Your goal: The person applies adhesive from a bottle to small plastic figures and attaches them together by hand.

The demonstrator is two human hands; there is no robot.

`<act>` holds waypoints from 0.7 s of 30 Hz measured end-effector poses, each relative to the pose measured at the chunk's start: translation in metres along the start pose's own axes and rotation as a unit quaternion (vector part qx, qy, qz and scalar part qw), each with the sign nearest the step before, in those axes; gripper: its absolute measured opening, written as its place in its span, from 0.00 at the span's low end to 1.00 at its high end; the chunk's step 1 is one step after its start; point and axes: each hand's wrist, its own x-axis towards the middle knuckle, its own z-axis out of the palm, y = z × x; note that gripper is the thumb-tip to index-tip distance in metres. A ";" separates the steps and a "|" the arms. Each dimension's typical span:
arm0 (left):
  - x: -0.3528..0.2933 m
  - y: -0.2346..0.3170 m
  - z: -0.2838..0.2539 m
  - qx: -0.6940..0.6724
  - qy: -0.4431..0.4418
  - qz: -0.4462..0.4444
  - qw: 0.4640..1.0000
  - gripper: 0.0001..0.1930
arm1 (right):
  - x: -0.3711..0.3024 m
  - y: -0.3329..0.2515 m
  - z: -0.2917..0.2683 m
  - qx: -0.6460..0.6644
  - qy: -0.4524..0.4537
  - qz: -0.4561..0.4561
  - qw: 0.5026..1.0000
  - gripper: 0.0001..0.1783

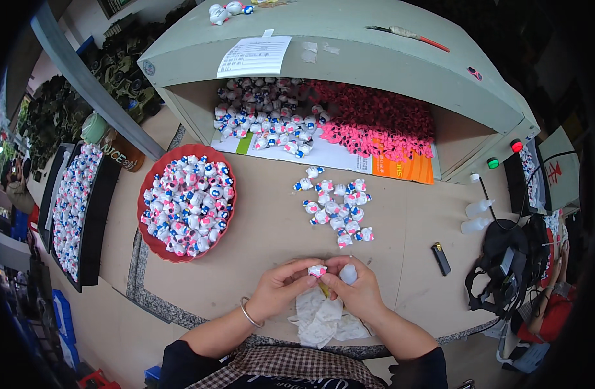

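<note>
Head view: a tan worktop seen from above, forearms entering from the lower edge.
Left hand: low centre of the frame, fingers pinched closed on a small toy figure; a thin metal bangle circles the wrist.
Small toy figure: glossy moulded plastic, white with a pink patch, held between the fingertips of both hands just above the cloth.
Right hand: just right of the left hand, fingertips touching the same figure, palm curled closed around a small translucent bottle with a rounded top.
Cloth: crumpled white rag, soft and creased, lying under both hands at the bench edge.
Loose cluster: matching white, pink and blue figures scattered at centre frame, well apart from the hands.
Red bowl: round, smooth plastic, left of centre, heaped with the same figures.
Black tray: long and rectangular, far left, filled with figures in rows.
Grey hutch: boxy shelf at the top, holding more figures and a pile of pink pieces.
</note>
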 end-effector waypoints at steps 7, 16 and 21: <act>0.001 -0.006 0.002 -0.096 0.008 -0.035 0.995 0.16 | 0.000 0.003 -0.002 -0.104 0.001 -0.126 0.987 0.10; 0.000 -0.007 -0.001 -0.080 -0.040 -0.016 0.996 0.17 | 0.002 0.005 -0.005 -0.197 0.005 -0.196 0.961 0.09; -0.001 -0.016 -0.003 -0.124 -0.017 -0.017 0.992 0.17 | 0.004 0.012 0.002 -0.203 0.001 -0.212 0.956 0.11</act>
